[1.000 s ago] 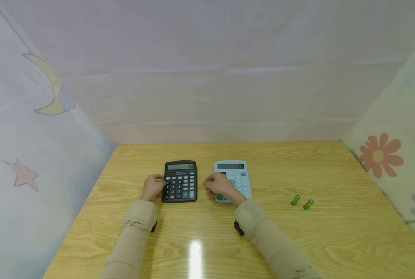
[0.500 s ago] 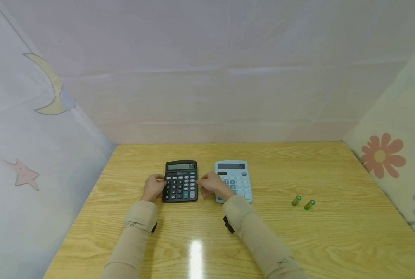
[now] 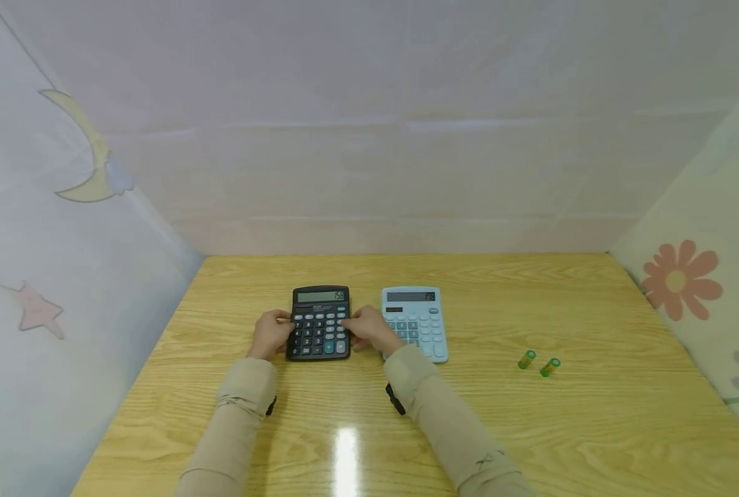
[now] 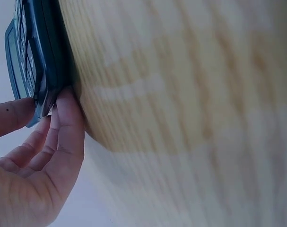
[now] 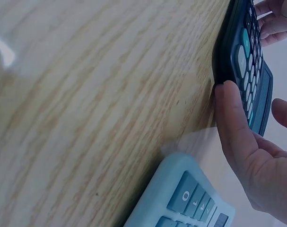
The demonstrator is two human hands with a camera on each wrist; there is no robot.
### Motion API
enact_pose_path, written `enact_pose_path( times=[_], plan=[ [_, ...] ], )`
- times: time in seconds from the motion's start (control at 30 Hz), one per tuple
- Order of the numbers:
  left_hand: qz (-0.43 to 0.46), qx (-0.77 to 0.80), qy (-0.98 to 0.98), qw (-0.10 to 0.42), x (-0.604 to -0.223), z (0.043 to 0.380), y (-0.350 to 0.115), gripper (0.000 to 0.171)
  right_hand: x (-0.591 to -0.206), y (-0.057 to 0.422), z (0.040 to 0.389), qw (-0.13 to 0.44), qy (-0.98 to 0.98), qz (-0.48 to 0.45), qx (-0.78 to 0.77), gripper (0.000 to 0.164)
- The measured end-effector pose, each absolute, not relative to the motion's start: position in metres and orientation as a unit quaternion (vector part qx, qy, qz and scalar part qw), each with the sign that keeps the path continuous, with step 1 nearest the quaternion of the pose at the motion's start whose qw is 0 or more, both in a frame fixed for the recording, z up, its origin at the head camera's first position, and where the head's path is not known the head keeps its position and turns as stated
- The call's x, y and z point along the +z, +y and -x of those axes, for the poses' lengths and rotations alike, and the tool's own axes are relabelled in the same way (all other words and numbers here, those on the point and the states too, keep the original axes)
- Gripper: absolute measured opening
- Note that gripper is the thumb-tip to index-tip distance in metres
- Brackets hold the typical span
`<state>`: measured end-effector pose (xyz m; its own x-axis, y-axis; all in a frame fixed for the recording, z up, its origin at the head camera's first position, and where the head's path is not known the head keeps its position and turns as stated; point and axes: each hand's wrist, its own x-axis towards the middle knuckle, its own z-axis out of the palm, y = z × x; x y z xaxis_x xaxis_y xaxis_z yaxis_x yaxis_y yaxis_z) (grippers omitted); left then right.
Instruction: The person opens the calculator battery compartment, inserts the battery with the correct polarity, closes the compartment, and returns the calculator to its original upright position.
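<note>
A black calculator (image 3: 320, 323) lies face up on the wooden table, its display lit with digits. My left hand (image 3: 271, 333) grips its left side; the left wrist view shows the thumb (image 4: 13, 116) on the top edge and fingertips (image 4: 67, 101) at the underside. At the opposite side is my right hand (image 3: 371, 328). Its fingertips (image 5: 227, 92) touch the calculator's lower edge, while the thumb (image 5: 282, 113) stands over the keys with a gap in the right wrist view. A light blue calculator (image 3: 428, 324) lies just to the right, partly covered by the right hand.
Two green batteries (image 3: 527, 359) stand on the right part of the table (image 3: 593, 428). Printed cloth walls (image 3: 369, 172) rise behind the table and on both sides. A bright light reflection shows on the tabletop near the front.
My right hand has moved left, from over the light blue calculator to the black calculator's right edge, uncovering more blue keys. My left hand has stayed at the black calculator's left side.
</note>
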<state>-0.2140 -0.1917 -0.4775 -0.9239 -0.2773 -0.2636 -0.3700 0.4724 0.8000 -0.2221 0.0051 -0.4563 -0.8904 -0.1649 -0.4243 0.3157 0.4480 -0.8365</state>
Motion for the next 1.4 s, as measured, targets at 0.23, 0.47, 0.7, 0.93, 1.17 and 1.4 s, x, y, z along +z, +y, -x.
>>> enact_pose_path(
  times=[0.23,0.47,0.7,0.93,1.17,1.4],
  plan=[
    [0.185,0.482,0.855,0.050,-0.477,0.213,-0.190,0.026,-0.458,0.005,0.220,0.219,0.821,-0.054,-0.524,0.032],
    [0.173,0.492,0.851,0.058,-0.476,0.212,-0.189,0.026,-0.459,0.003,0.216,0.202,0.835,-0.055,-0.509,0.029],
    [0.169,0.492,0.851,0.064,-0.472,0.210,-0.191,0.027,-0.456,0.003,0.214,0.189,0.836,-0.048,-0.513,0.028],
    [0.160,0.504,0.845,0.080,-0.469,0.208,-0.193,0.027,-0.454,0.003,0.212,0.169,0.839,-0.052,-0.515,0.025],
    [0.158,0.521,0.835,0.088,-0.469,0.207,-0.190,0.033,-0.457,0.005,0.211,0.139,0.834,-0.044,-0.532,0.024],
    [0.141,0.504,0.848,0.087,-0.471,0.207,-0.190,0.043,-0.455,0.005,0.208,0.122,0.825,-0.041,-0.550,0.026]
  ],
)
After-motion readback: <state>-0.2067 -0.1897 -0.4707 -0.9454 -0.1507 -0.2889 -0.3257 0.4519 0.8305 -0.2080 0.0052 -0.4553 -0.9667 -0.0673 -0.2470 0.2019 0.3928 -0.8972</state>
